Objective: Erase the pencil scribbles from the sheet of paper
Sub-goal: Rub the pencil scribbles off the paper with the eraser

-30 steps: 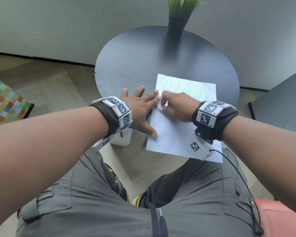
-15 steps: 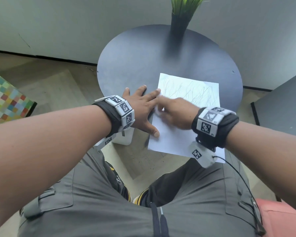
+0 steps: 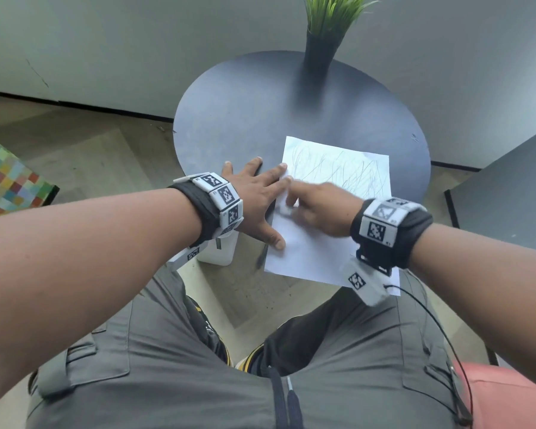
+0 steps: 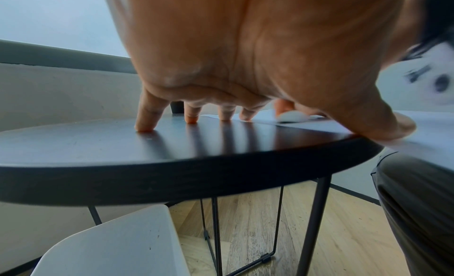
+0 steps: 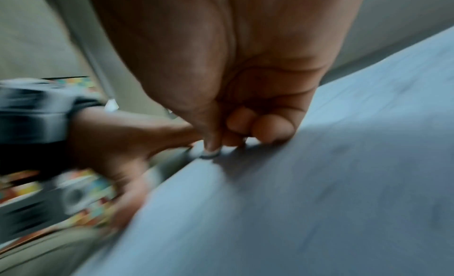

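A white sheet of paper (image 3: 310, 258) lies on the round dark table (image 3: 245, 119), its near part hanging over the table's edge. Grey pencil scribbles (image 3: 341, 168) cover its far half. My left hand (image 3: 254, 196) lies flat with spread fingers, its fingertips (image 4: 145, 125) on the tabletop and its thumb on the sheet's left edge. My right hand (image 3: 316, 209) pinches a small white eraser (image 3: 284, 209) and presses it on the paper near the left edge; the eraser (image 4: 292, 117) shows past the left palm, and in the blurred right wrist view the eraser (image 5: 209, 154) sits under the thumb.
A black vase with green grass (image 3: 319, 54) stands at the table's far edge. A white chair (image 4: 110, 245) sits below the table on the left. A dark surface (image 3: 508, 187) lies to the right and a chequered cushion (image 3: 7, 178) to the left.
The right hand has slid the eraser back and forth over the paper's left part, now nearer me and close to the left hand. The left hand has stayed put.
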### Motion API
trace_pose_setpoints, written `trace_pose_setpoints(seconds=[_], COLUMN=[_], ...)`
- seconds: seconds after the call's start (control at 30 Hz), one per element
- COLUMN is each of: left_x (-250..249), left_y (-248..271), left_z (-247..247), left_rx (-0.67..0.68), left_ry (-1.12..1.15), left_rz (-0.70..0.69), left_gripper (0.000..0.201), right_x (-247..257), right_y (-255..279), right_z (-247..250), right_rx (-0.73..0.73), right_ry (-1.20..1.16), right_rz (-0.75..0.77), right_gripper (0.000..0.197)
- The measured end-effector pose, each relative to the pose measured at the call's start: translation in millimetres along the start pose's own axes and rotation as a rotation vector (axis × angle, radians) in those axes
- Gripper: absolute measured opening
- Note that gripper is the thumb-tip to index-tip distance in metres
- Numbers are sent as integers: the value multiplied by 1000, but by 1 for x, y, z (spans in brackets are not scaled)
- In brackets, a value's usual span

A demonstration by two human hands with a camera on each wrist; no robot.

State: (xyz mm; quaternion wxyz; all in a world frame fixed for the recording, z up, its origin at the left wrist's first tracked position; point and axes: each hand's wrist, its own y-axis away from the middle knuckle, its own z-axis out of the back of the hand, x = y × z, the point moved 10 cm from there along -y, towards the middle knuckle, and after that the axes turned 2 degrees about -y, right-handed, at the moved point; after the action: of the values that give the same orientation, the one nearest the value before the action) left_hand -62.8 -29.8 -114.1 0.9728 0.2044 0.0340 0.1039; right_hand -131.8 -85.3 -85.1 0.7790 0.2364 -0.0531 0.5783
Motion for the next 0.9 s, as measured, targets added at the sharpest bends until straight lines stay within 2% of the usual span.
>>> trace_pose_setpoints(seconds=[0.07, 0.1, 0.17, 0.23, 0.3, 0.4, 0.43, 0.53, 0.6, 0.73, 0.77, 0.83, 0.9], left_x=[1, 0, 0, -1, -1, 1, 0, -1, -1, -1, -1, -2, -2], left_y=[0, 0, 0, -1, -1, 0, 0, 0, 0, 0, 1, 1, 0], left_z=[0, -1, -1, 0, 0, 0, 0, -1, 0, 2, 2, 2, 1], left_rx=[0, 5, 7, 4, 6, 5, 5, 9, 14, 19, 22, 22, 23], left_ry=[-14, -15, -13, -15, -15, -20, -22, -11, -13, -21, -22, -29, -18], left_rz=[-3, -4, -10, -18, -19, -5, -3, -6, -5, 1, 6, 0, -4], left_gripper=[130, 129, 127, 128, 128, 127, 128, 128, 127, 126, 126, 126, 127], right_x=[-34, -38, -16, 17, 10, -33, -33, 11, 18, -44, -46, -23, 11], right_y=[-8, -7, 2, 17, 15, 1, 3, 20, 21, -6, -5, 6, 21], right_z=[22, 23, 8, -18, -12, 19, 19, -10, -17, 26, 26, 11, -15], right_rx=[-122, -145, -94, 52, 70, -89, -108, 13, 90, -84, -98, -64, 64], right_ry=[-34, -45, -33, -11, -3, -39, -37, -8, 5, -31, -34, -39, -27], right_rz=[-157, -178, -67, 85, 71, -117, -124, 38, 90, -150, -165, -85, 46], right_gripper=[24, 24, 22, 20, 23, 21, 20, 21, 21, 26, 26, 26, 24])
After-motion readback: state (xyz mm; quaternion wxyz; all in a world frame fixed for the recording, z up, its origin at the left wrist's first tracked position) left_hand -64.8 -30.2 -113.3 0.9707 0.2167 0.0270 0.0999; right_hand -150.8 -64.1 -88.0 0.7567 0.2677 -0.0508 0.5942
